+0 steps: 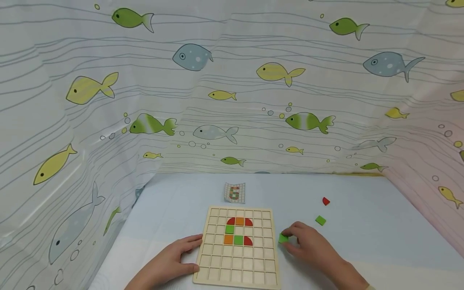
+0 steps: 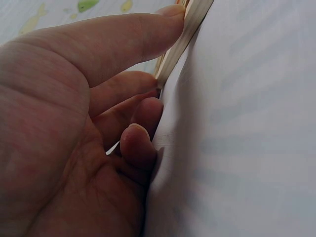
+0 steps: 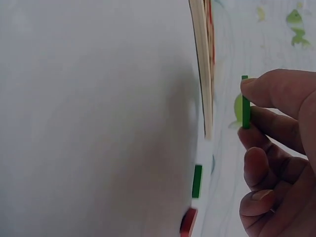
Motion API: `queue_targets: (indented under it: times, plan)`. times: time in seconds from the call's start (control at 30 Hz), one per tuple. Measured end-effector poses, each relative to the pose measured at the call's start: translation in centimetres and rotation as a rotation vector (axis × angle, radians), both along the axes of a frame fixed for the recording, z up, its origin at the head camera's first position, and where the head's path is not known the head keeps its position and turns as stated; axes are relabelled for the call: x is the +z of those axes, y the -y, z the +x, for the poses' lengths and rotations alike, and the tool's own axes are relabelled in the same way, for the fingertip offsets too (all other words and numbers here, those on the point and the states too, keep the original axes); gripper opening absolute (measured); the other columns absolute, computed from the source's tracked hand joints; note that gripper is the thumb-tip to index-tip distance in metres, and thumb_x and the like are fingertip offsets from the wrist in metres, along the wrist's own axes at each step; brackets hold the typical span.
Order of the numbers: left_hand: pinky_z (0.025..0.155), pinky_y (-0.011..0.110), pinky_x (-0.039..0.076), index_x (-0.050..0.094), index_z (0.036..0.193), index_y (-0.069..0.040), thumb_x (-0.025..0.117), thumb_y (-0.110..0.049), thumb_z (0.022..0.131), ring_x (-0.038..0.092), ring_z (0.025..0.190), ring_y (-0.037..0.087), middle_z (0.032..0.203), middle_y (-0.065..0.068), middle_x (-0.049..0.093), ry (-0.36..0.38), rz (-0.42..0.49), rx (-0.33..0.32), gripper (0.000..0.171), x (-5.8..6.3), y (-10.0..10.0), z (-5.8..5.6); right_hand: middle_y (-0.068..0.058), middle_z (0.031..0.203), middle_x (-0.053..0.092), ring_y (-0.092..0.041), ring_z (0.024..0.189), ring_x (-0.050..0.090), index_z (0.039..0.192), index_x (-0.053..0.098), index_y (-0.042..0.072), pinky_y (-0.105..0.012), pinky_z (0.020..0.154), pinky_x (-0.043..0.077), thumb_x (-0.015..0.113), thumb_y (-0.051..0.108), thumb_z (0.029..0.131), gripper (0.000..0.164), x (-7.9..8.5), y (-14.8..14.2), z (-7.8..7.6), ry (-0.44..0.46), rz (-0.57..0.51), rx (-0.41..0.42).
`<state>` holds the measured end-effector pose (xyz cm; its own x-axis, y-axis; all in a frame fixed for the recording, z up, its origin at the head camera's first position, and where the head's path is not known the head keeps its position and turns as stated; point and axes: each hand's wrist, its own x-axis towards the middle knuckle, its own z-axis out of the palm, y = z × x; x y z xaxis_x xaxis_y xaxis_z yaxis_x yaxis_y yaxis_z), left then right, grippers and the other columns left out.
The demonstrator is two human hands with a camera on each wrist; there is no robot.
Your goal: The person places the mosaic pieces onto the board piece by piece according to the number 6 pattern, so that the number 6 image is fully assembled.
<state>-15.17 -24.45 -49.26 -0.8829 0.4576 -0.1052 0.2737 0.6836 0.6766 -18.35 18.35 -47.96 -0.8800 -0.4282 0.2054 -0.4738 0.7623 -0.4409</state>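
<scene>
Left hand (image 1: pixel 174 257), fingers loosely extended, touches grid board (image 1: pixel 237 264) at left edge, probably steadying it; right hand (image 1: pixel 309 246) pinches green tile (image 1: pixel 283 239) by opposite edges, likely keeping underside clear

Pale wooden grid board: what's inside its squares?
Three red quarter-round tiles, two orange square tiles and two green square tiles. Beneath them, the board is covered, so unseen.

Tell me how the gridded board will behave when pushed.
The board is probably stiff: its edges run straight. Lying flat and broad, it should slide rather than tip. Its thin side suggests it may be light for its size.
</scene>
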Motion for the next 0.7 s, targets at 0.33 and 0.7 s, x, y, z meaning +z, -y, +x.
queue_targets:
  times: [0.33, 0.7]
  plan:
    - [0.106, 0.05, 0.036, 0.051, 0.146, -0.014, 0.072, -0.054, 0.084, 0.037, 0.139, 0.03, 0.152, -0.006, 0.042, 0.006, 0.008, 0.013, 0.077, 0.2, -0.1, -0.1, 0.017, 0.101, 0.059, -0.005, 0.091, 0.059, 0.104, 0.074, 0.022, -0.029, 0.078, 0.052, 0.076, 0.03, 0.086, 0.019, 0.4, 3.1, -0.1, 0.017, 0.065, 0.075]
    - [0.107, 0.049, 0.035, 0.052, 0.145, -0.01, 0.072, -0.054, 0.084, 0.038, 0.139, 0.03, 0.152, -0.005, 0.042, -0.016, 0.007, -0.007, 0.078, -0.1, 0.1, -0.3, 0.014, 0.103, 0.06, -0.006, 0.09, 0.057, 0.109, 0.075, 0.019, -0.029, 0.081, 0.053, 0.075, 0.034, 0.087, 0.027, 0.6, 5.8, -0.1, 0.087, 0.092, 0.156]
